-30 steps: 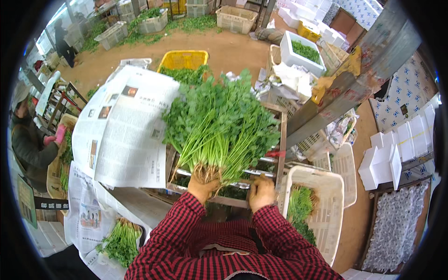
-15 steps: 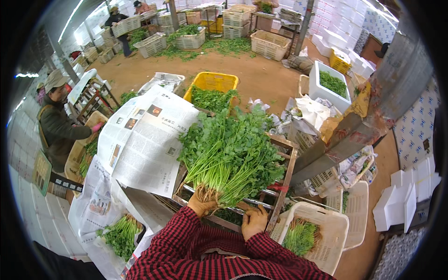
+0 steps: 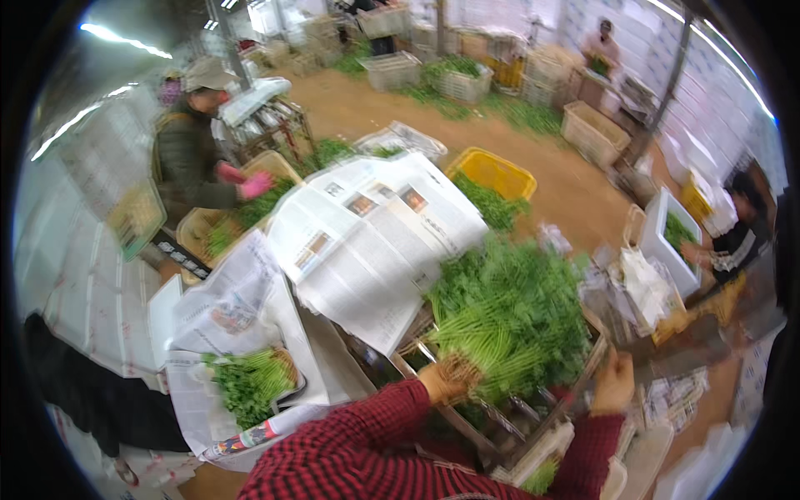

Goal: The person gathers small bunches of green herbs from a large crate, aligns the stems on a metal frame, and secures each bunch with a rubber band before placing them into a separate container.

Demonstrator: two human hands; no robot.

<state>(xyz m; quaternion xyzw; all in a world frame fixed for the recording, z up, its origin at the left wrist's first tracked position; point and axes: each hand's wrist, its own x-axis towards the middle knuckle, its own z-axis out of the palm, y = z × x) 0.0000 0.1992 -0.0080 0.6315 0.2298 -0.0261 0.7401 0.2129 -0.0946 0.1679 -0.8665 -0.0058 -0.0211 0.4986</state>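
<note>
Two hands in red plaid sleeves work at a slatted wooden crate (image 3: 500,417): the left hand (image 3: 446,381) is clenched around the pale stem ends of a feathery, leafy green bunch (image 3: 508,312) lying across the crate, the right hand (image 3: 614,382) grips the crate's far rim. Beyond lie smooth, creased newspaper sheets (image 3: 375,242) and a yellow plastic basket (image 3: 492,172). Since half a second ago, the view has swung left and the bunch now points right.

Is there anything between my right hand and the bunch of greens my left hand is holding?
Nothing visible. The left hand grips the greens at the stems; the right hand rests on the wooden crate's edge just right of them, with only open crate between.
</note>
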